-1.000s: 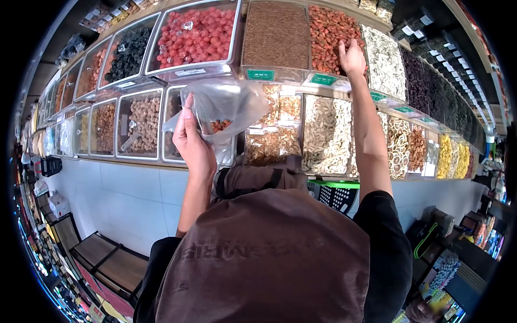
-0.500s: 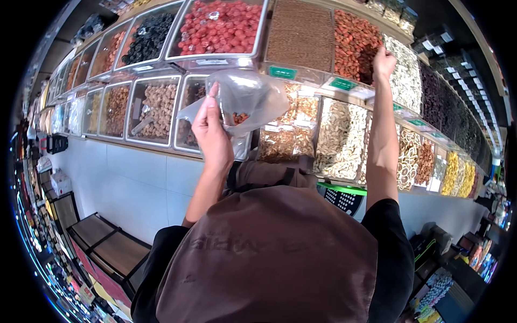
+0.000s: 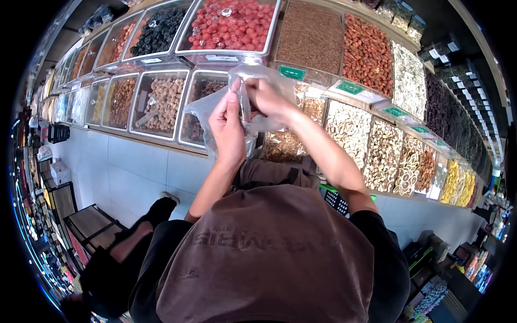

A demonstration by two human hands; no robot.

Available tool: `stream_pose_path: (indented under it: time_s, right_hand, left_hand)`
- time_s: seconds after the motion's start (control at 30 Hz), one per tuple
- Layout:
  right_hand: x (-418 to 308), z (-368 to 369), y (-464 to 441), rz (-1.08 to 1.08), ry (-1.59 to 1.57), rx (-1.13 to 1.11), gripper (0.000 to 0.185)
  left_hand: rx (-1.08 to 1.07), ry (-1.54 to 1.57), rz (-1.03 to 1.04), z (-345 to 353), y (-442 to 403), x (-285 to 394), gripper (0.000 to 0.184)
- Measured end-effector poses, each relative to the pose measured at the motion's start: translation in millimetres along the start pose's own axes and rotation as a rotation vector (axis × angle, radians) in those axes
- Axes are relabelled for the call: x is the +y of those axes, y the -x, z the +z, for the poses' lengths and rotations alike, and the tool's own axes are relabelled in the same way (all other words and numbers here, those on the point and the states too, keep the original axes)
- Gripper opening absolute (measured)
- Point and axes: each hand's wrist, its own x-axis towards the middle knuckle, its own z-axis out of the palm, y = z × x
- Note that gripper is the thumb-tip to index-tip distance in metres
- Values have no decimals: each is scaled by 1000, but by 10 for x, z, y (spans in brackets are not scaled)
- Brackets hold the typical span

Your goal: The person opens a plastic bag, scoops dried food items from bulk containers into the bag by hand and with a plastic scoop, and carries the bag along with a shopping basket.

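A clear plastic bag (image 3: 207, 106) hangs in front of me over the edge of the bins. My left hand (image 3: 227, 126) grips it, thumb and fingers pinched near its mouth. Close beside it, my right hand (image 3: 268, 102) is at the bag's opening with its fingers curled and partly hidden. What those fingers hold cannot be made out. Reddish bits show low in the bag, between the hands. To the right stands a bin of red-orange dried berries (image 3: 367, 56), with a bin of brown grains (image 3: 309, 37) beside it.
Lidded bins of red fruit (image 3: 231, 24), dark fruit (image 3: 159, 32) and round tan pieces (image 3: 164, 99) line the left. Lower right are open bins of pale slices (image 3: 347, 132). A person's leg and shoe (image 3: 168, 199) show on the floor at left.
My right hand has left the red-orange berry bin and moved left to the bag's opening. The bag stays in my left hand. A person's leg has come into view at lower left.
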Motion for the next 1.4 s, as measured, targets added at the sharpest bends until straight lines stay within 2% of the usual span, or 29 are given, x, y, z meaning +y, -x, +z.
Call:
stream_pose_path:
  time_s: [0.03, 0.07, 0.1, 0.17, 0.2, 0.23, 0.3, 0.33, 0.37, 0.43, 0.5, 0.57, 0.63, 0.67, 0.73, 0.77, 0.83, 1.03, 1.13, 1.17, 1.3, 1.37, 1.4]
  right_hand:
    - [129, 107, -15, -40, -134, -89, 20]
    - [614, 187, -282, -134, 81, -130, 22]
    - [699, 216, -327, -180, 191, -154, 24]
    - [333, 238, -57, -283, 314, -181, 29]
    - [82, 195, 138, -336, 330, -186, 33]
    - [118, 92, 123, -329, 338, -185, 33]
    - [210, -263, 44, -97, 468, -354, 37]
    - [72, -439, 133, -117, 455, -367, 39]
    - [-85, -625, 236, 55, 457, -321, 39]
    - [-12, -1155, 323, 6, 252, -124, 39]
    - [-103, -1629, 474, 4, 283, 196, 37]
    - [-389, -1830, 760, 127, 645, 621, 37]
    - [-88, -2363, 745, 197, 1230, 903, 53]
    - [41, -2503, 753, 200, 1225, 913, 53]
    - [264, -2688, 772, 333, 1338, 985, 73]
    - [358, -2771, 752, 338, 1329, 992, 73]
    - [421, -2861, 688, 280, 1325, 970, 85]
    - [446, -3096, 539, 183, 1291, 989, 57]
    - [356, -3116, 517, 230, 1224, 1005, 47]
    - [331, -3110, 515, 271, 1197, 1012, 45]
    - [451, -3314, 447, 196, 1021, 1156, 45]
    - [511, -3402, 437, 33, 948, 1243, 48]
    - [527, -3467, 419, 40, 850, 1286, 46]
  left_hand:
    - [-33, -50, -36, -48, 2, -17, 41]
    - [-46, -74, -52, -76, 2, -23, 41]
    - [-60, -98, -68, -103, 1, -29, 42]
    - [-71, -70, 88, -112, 5, -43, 42]
    - [-68, -64, 88, -131, 7, -32, 42]
    - [-37, -55, 78, -156, 13, -10, 41]
    - [1, -49, 46, -163, 26, 19, 41]
    - [14, -56, 27, -166, 27, 33, 42]
    - [-6, -26, 44, -192, 4, -7, 42]
    - [-20, -19, 62, -175, -4, 6, 43]
    - [-29, -7, 60, -133, -20, 14, 43]
    - [-1, -2, 42, -102, -28, 30, 41]
    - [-20, -23, 52, -99, -23, 7, 41]
    - [-35, -36, 64, -80, -30, -10, 41]
    - [-61, -31, 43, -51, -22, -21, 41]
    - [-75, -25, 20, -41, -13, -25, 41]
    - [-71, -29, 30, -17, -14, -40, 41]
    - [-32, -22, 47, 18, 39, 52, 41]
    - [-10, -47, 31, 7, 91, 88, 43]
    - [2, -63, 47, -48, 94, 70, 41]
    - [51, -90, 95, -116, 116, 59, 36]
    - [70, -80, 88, -98, 153, 109, 39]
    - [76, -72, 84, -111, 167, 122, 41]
